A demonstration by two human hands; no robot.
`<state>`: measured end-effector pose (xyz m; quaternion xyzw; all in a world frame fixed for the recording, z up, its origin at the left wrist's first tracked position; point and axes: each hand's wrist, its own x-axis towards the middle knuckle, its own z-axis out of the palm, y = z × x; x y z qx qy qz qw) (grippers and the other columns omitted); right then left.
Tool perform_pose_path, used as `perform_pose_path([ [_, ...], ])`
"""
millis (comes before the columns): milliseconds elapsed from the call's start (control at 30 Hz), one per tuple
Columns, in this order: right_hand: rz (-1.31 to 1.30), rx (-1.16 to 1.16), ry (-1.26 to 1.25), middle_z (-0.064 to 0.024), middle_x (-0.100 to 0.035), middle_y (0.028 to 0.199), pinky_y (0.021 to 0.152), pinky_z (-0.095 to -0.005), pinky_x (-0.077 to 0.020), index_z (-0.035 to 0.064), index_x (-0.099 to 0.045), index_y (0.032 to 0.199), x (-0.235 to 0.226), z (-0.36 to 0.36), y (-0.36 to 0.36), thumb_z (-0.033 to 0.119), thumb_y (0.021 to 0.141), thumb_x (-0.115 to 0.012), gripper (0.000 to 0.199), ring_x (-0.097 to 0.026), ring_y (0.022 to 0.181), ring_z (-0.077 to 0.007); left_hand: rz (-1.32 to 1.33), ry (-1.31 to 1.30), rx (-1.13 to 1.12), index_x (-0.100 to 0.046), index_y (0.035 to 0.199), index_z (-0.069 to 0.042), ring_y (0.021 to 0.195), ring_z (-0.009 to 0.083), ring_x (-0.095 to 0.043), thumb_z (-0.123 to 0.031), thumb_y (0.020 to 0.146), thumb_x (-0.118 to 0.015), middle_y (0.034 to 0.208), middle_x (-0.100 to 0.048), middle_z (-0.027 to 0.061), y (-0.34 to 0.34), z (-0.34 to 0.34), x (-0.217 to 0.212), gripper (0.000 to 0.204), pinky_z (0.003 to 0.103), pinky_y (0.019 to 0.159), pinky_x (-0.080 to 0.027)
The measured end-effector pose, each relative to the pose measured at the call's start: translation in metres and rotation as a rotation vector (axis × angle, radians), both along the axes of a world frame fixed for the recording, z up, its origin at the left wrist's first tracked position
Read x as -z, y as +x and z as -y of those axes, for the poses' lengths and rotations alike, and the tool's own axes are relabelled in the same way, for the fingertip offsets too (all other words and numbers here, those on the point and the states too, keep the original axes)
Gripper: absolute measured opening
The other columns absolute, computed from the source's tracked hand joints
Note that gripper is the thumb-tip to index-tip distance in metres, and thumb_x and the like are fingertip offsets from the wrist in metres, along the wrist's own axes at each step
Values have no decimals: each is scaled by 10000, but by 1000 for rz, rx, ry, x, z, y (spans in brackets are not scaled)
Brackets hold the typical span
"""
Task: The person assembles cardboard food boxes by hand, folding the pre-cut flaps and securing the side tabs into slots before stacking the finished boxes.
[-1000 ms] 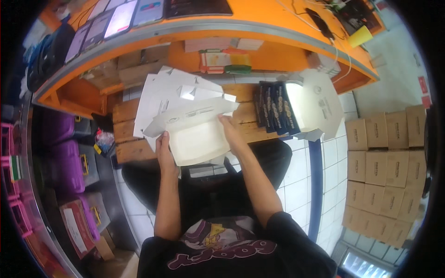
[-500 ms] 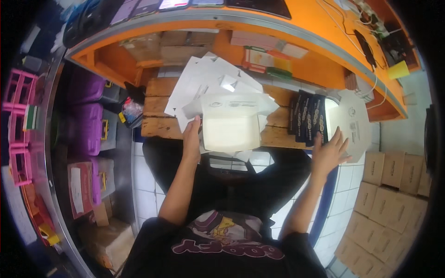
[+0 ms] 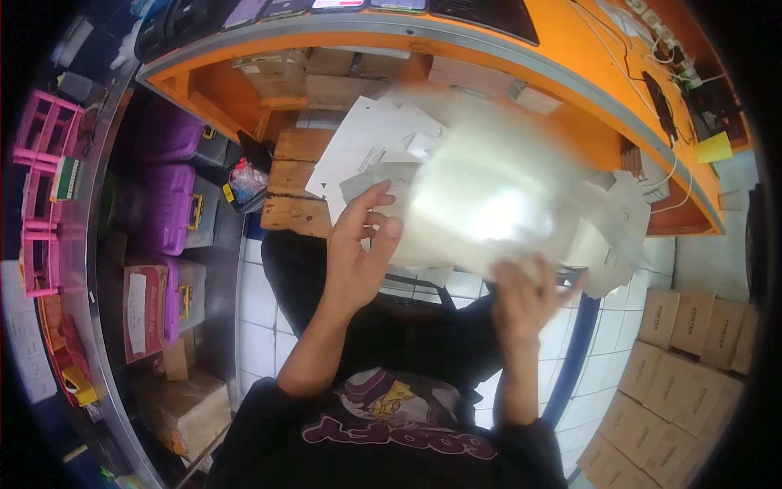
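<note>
A pale, glossy sheet (image 3: 489, 175), smeared by motion, is raised over the wooden bench (image 3: 297, 196). My right hand (image 3: 525, 301) is at its lower edge, fingers blurred but apparently gripping it. My left hand (image 3: 362, 244) is held up beside the sheet's left side, fingers loosely curved and apart, with nothing in it. White printed papers (image 3: 371, 138) lie on the bench behind, partly covered. A greyish-white printed piece (image 3: 623, 216) shows at the bench's right end. The sheet hides most of what lies under it.
An orange desk (image 3: 391, 45) with phones on top and packages on its lower shelf spans the far side. Purple-lidded bins (image 3: 167, 210) stand in the left rack. Brown cartons (image 3: 668, 383) are stacked at the right. White floor tiles (image 3: 259, 318) show near my legs.
My right hand has moved left from the right end of the bench, bringing the pale sheet over the middle. My left hand has let go of the open pale carton and risen slightly.
</note>
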<state>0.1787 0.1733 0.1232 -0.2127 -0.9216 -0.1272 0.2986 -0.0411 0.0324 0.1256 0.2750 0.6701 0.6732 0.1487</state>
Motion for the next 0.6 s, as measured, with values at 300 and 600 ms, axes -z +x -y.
perform_pose_path([
  [300,-755,-405,-1328,-202,-398,1562,1216,-515,-260,74,-449,1513,48,3,-44,520,1013,-599,687,-347,1482,-322,-329,-401,-196,-645,1318,-43,787,404,-693,-128,963,-640,924,-705,260,-10,0,51,365,472,727,-538],
  [600,-506,-96,-1892,-158,-569,1424,1136,-350,-369,-6,-527,1457,70,-19,-84,395,1098,-484,540,-502,1336,-232,177,-353,-128,-591,1386,10,1077,250,-644,-221,1039,-577,1199,-657,162,-23,17,116,418,394,944,-507],
])
